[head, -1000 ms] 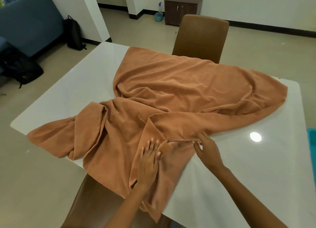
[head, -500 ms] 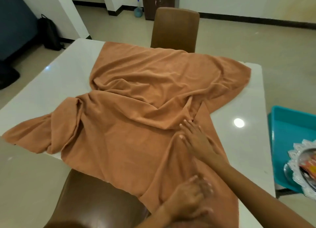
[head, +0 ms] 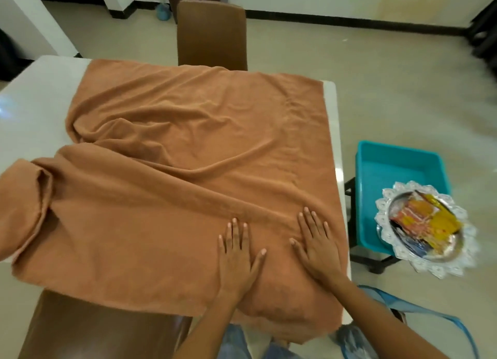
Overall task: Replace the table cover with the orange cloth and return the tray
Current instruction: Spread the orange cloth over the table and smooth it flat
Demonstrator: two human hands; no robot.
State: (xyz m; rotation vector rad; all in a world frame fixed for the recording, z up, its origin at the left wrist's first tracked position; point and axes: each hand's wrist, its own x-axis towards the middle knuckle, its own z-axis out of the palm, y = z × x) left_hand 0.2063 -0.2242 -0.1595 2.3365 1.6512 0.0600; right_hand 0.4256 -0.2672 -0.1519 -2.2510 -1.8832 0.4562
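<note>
White table (head: 32, 111) fills our view, mostly covered by the wrinkled orange cloth (head: 188, 154), its left end bunched over the edge. Our left hand (head: 238, 253) and right hand (head: 318, 247) press flat on it near the front right corner, fingers straight, gripping nothing. Beside the table, the silver tray (head: 425, 228) rests on a teal bin (head: 398, 170).

Matt, soft orange cloth (head: 188, 170) (creased) over a glossy white table (head: 29, 111).

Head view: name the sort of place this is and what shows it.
Probably a dining area in a home or office: a white table under an orange cloth, brown chairs at two sides, and a silver tray of packets nearby.
</note>
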